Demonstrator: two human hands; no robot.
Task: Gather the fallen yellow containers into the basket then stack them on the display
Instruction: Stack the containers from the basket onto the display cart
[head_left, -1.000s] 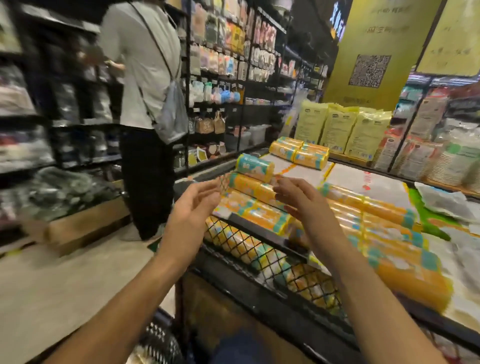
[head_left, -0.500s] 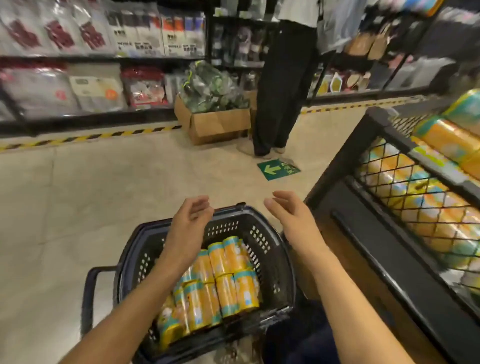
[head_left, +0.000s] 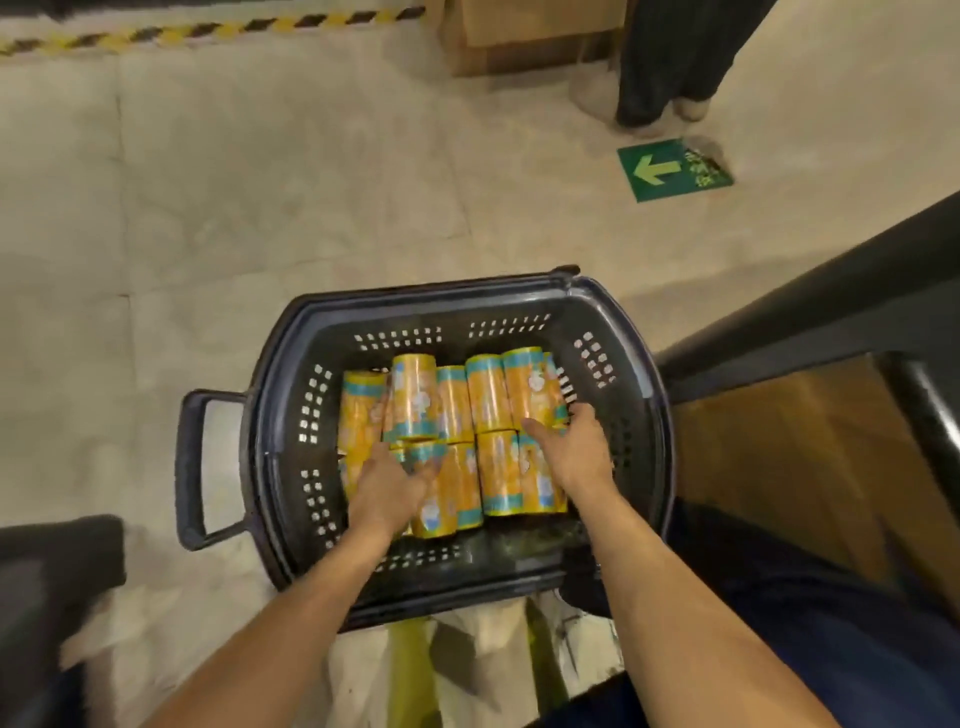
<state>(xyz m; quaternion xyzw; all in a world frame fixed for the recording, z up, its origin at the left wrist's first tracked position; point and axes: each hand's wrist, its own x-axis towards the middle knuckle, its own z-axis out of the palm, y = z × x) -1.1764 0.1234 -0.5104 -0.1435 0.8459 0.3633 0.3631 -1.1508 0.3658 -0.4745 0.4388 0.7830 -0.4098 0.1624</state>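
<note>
Our yellow containers (head_left: 488, 395) lie packed in the black basket (head_left: 639, 364) on the shop floor. Our right hand (head_left: 571, 457) clasps one's near end; our left hand (head_left: 387, 493) rests among others (its grip we cannot tell, fingers blurred).

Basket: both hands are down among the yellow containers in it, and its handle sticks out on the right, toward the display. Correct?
Not quite: the head view shows the basket with its handle sticking out on the left, away from the display. Both the left hand and the right hand are down among the yellow containers.
</note>
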